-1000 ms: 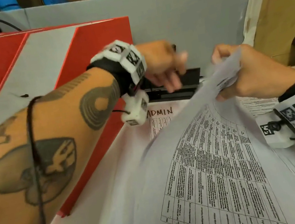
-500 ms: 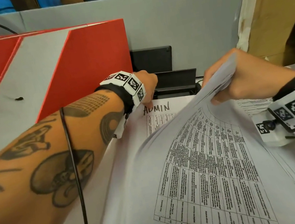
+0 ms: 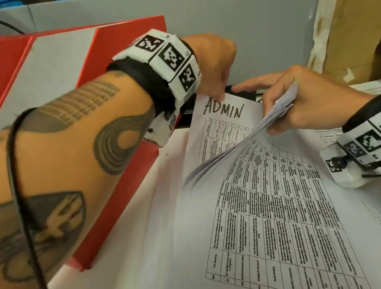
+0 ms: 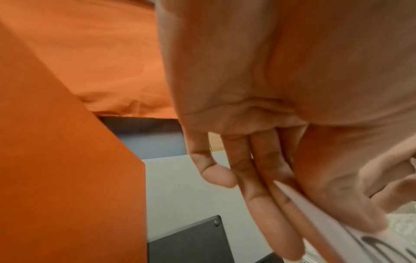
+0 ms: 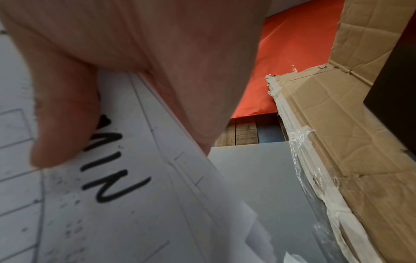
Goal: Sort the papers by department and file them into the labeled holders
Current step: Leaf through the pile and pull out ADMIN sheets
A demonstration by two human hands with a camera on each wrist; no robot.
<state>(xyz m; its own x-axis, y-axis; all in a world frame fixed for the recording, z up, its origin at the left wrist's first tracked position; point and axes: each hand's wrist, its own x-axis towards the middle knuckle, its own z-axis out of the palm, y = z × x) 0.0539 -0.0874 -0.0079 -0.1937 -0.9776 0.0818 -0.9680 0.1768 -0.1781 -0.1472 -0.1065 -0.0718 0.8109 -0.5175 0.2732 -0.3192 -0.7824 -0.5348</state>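
Paper stack (image 3: 269, 219) edges out of frame

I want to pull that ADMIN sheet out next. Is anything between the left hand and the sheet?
No. The left hand already pinches the top edge of the ADMIN sheet. The upper pages, lifted by the right hand, overhang its right side only.

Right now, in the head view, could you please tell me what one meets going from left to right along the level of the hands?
Red and grey holder → left hand → ADMIN sheet → right hand → cardboard box.
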